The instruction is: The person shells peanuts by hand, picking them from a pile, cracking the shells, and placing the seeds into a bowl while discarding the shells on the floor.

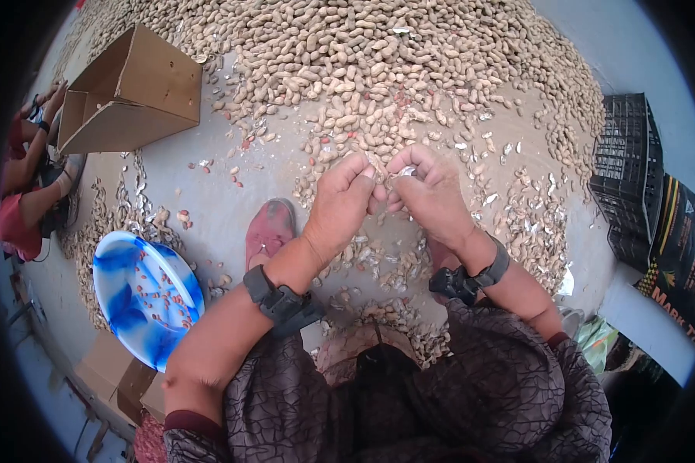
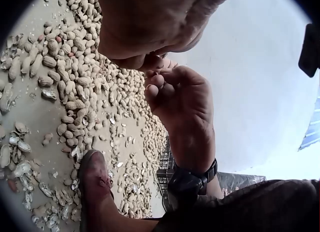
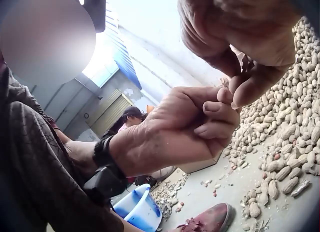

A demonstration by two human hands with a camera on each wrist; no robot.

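Both hands meet over the peanut heap in the head view, fingertips close together. My left hand (image 1: 340,197) pinches a peanut (image 1: 374,164) between thumb and curled fingers. Opposite it, my right hand (image 1: 438,197) holds a piece of peanut shell (image 1: 408,171), its pale inside showing, by the thumb and index finger. In the right wrist view the left hand (image 3: 180,124) has its fingers folded, tips meeting those of the right hand (image 3: 250,37). The fingers largely hide what they hold in both wrist views.
A large heap of unshelled peanuts (image 1: 409,46) spreads ahead. Empty shells (image 1: 537,231) litter the floor. A blue-and-white basin (image 1: 179,270) with red kernels stands at left, below a cardboard box (image 1: 158,85). Another person (image 1: 31,177) sits far left. A black crate (image 1: 629,147) stands right.
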